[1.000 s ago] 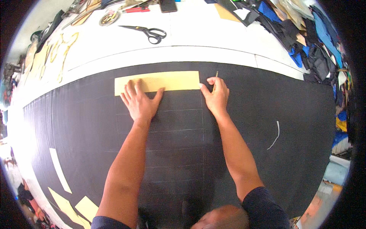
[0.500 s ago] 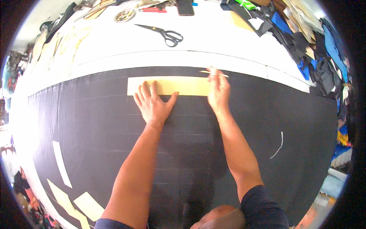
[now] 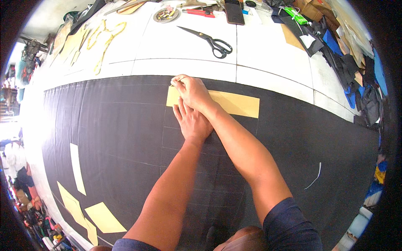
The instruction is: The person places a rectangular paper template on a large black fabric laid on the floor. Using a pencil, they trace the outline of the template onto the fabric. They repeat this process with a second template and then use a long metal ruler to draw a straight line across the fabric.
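Observation:
A long yellow card strip point(image 3: 239, 104) lies near the far edge of a black fabric sheet point(image 3: 284, 142). My left hand point(image 3: 195, 124) rests flat with fingers apart, its fingertips on the strip's lower edge; my right wrist covers part of it. Crossed over it, my right hand point(image 3: 192, 91) is closed in a pinch at the strip's left end. It grips a thin pale stick, mostly hidden by the fingers now and plainer in the earlier frame. Faint pale ruled lines run across the fabric below the strip.
Black scissors point(image 3: 211, 42) lie on the white tabletop point(image 3: 167, 46) beyond the fabric. A phone point(image 3: 234, 11), a round dish point(image 3: 166, 15) and a yellow cord point(image 3: 102, 42) are farther back. Fabric scraps point(image 3: 339, 58) pile up at right; yellow card pieces point(image 3: 105, 217) lie at lower left.
My right hand has swung from the strip's right end to its left end, crossing over my left hand. The view has shifted, and the strip appears farther right and tilted.

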Available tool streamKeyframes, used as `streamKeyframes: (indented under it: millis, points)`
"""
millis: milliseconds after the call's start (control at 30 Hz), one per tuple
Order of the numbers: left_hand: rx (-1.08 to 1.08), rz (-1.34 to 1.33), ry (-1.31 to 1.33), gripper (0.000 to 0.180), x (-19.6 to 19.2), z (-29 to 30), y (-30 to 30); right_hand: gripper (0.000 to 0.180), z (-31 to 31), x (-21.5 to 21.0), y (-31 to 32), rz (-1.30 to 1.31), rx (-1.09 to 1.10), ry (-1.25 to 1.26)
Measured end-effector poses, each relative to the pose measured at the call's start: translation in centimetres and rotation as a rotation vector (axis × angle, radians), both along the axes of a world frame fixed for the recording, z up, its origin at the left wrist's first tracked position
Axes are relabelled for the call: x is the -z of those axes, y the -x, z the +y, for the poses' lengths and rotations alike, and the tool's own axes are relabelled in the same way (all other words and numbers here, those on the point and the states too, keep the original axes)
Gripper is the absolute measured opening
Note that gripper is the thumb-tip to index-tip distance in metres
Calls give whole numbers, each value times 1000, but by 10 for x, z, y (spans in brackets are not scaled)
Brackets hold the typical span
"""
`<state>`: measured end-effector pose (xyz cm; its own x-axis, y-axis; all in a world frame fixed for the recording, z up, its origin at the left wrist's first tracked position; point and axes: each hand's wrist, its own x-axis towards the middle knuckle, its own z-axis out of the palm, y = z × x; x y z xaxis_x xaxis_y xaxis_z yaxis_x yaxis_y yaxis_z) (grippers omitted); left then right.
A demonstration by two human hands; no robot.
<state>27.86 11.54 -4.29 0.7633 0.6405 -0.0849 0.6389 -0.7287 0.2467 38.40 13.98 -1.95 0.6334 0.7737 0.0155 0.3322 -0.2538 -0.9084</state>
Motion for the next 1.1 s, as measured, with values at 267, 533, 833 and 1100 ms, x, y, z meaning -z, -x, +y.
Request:
streamKeyframes:
  millis: [267, 533, 833, 1100]
  points:
    - [13, 15, -12, 86, -5, -2, 0, 29, 5, 3, -2, -79, -36, 27]
    - [-34, -38, 23, 101, -7, -1, -3, 28, -46, 13, -21, -245, -23, 32]
    - [-32, -143, -76, 97, -2, -5, -4, 25, -140, 7, -36, -266, 208, 88]
    - [-21, -66, -106, 99, -2, -8, 2, 25, -161, 6, -33, -260, 265, 72]
